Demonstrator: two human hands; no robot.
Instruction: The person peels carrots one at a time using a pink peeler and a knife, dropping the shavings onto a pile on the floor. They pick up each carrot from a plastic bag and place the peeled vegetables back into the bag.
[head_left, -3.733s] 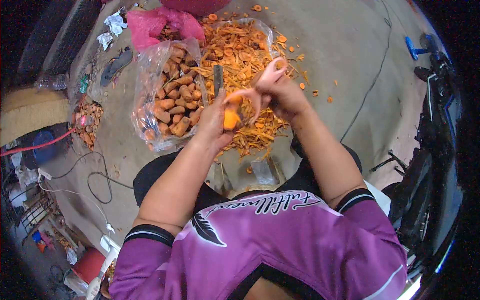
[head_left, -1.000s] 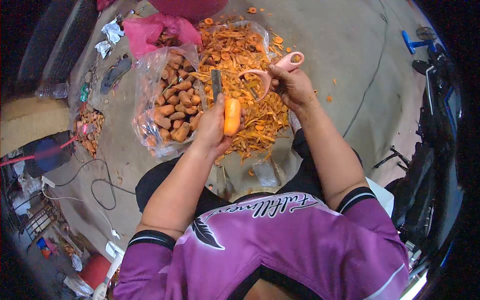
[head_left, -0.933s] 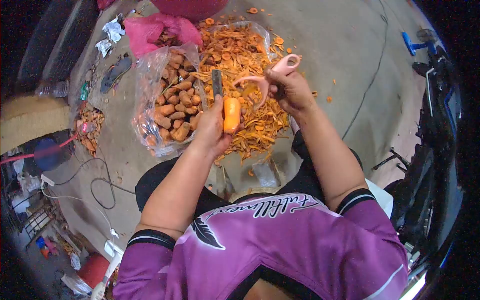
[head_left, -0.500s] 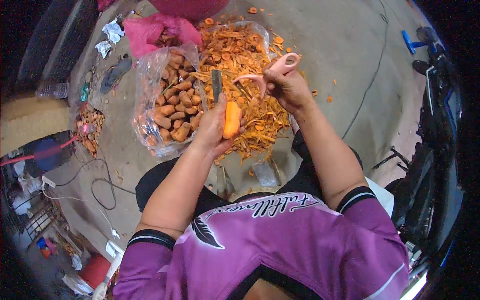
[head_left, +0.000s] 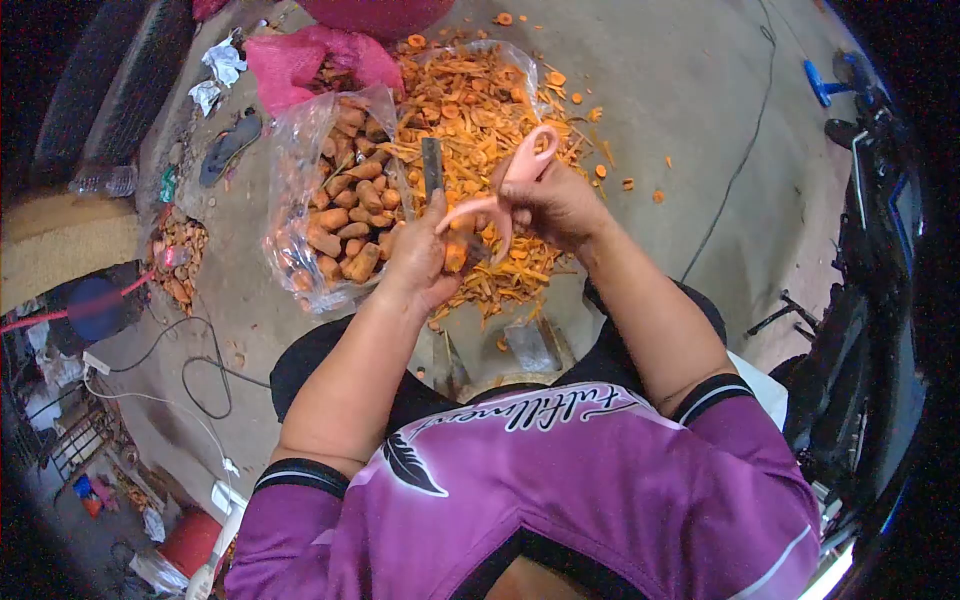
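Note:
My left hand [head_left: 418,258] is closed round a peeled orange carrot [head_left: 456,256], which is partly covered by the peeler. A dark flat blade [head_left: 432,168], looking like a knife's, sticks up from the same hand; its handle is hidden. My right hand [head_left: 565,208] grips a pink Y-shaped peeler [head_left: 527,168] by its looped handle. The peeler's head lies over the carrot; contact with the surface cannot be made out. Beneath my hands spreads a heap of orange peelings and cut ends [head_left: 470,95]. Unpeeled carrots [head_left: 350,205] lie to its left.
A clear plastic bag [head_left: 290,165] surrounds the unpeeled carrots. Behind it are a pink mesh sack [head_left: 285,70] and a sandal [head_left: 232,145]. A cable [head_left: 740,170] runs along the floor at right. A cardboard piece [head_left: 65,245] is at far left.
My right hand has brought the peeler down and left, from above the heap onto the carrot. The left hand keeps its hold, nearly still.

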